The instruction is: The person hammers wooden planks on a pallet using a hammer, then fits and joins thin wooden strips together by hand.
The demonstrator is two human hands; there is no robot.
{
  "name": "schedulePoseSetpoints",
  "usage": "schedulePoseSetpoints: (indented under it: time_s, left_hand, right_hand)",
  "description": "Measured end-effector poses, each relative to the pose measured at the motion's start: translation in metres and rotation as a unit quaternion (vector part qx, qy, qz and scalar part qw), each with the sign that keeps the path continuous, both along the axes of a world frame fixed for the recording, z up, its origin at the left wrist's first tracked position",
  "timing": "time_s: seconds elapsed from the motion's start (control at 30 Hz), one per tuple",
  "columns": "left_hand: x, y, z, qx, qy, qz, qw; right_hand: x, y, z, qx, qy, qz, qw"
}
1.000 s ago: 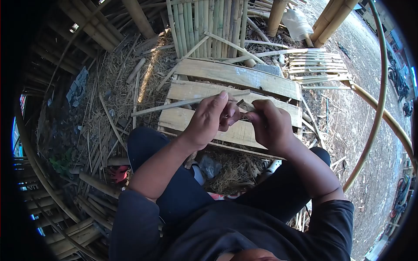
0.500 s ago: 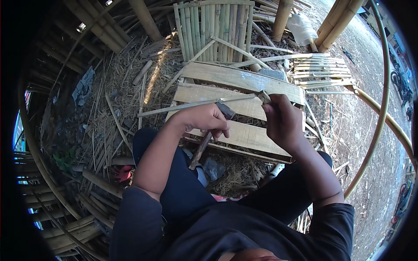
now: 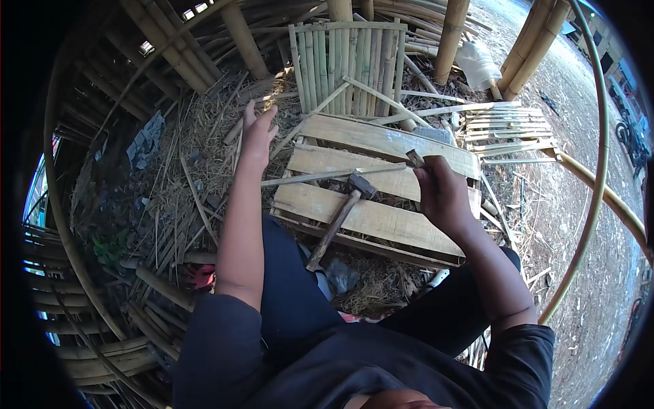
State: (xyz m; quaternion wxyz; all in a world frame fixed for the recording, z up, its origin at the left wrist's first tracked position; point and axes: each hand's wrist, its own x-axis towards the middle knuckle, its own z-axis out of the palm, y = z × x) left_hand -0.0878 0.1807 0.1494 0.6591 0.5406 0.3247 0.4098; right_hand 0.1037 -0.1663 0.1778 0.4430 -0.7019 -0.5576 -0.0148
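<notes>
My left hand is raised over the straw-covered ground left of the low plank bench, its fingers spread and holding nothing. Over the bench's right part, my right hand is closed on a short brown piece of wood or bamboo, which pokes out past the thumb. A hammer with a rough wooden handle rests with its head on the bench and its handle end toward my left leg. Across the planks lies a long thin bamboo strip, its right end near the short piece.
Behind the bench leans a bamboo slat panel. A smaller slatted bamboo piece lies at the right, near a curved bamboo pole. Bamboo posts rise at the back. Cut strips and shavings litter the ground.
My left hand has moved from over the hammer, away to the upper left, and its fingers have spread. My right hand keeps its hold on the short piece. The view has shifted slightly.
</notes>
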Motion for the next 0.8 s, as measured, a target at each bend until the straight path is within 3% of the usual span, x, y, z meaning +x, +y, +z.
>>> schedulePoseSetpoints:
  time_s: [0.13,0.23,0.37,0.4,0.5,0.6,0.7,0.77,0.8]
  left_hand:
    - [-0.005,-0.014,-0.008,-0.099,0.126,-0.153,0.975]
    - [-0.002,-0.032,-0.002,0.065,0.241,-0.248,0.936]
    - [-0.013,-0.051,-0.012,0.241,0.356,-0.413,0.803]
    - [-0.013,-0.056,-0.006,0.238,0.404,-0.457,0.756]
    - [-0.007,-0.08,0.0,0.267,0.376,-0.535,0.708]
    - [0.003,-0.128,-0.015,0.344,0.237,-0.494,0.762]
    - [0.002,-0.189,0.014,0.34,0.257,-0.471,0.772]
    - [0.006,-0.194,-0.03,0.415,0.16,-0.465,0.765]
    - [0.012,-0.196,-0.055,0.407,0.089,-0.424,0.804]
  right_hand:
    - [-0.001,0.007,-0.006,-0.005,0.03,0.002,1.0]
    - [-0.003,0.01,-0.009,-0.013,0.0,0.019,1.0]
    - [-0.009,0.011,-0.007,-0.047,0.009,0.048,0.998]
    - [-0.009,0.012,-0.01,-0.03,-0.006,0.053,0.998]
    - [-0.02,0.015,-0.002,-0.001,-0.014,0.053,0.998]
    - [-0.046,0.013,0.031,0.013,-0.028,0.063,0.998]
    - [-0.084,0.021,0.052,0.08,-0.054,0.103,0.99]
    - [-0.108,0.027,0.06,0.064,-0.068,0.131,0.987]
    - [-0.116,0.03,0.063,0.062,-0.097,0.108,0.987]
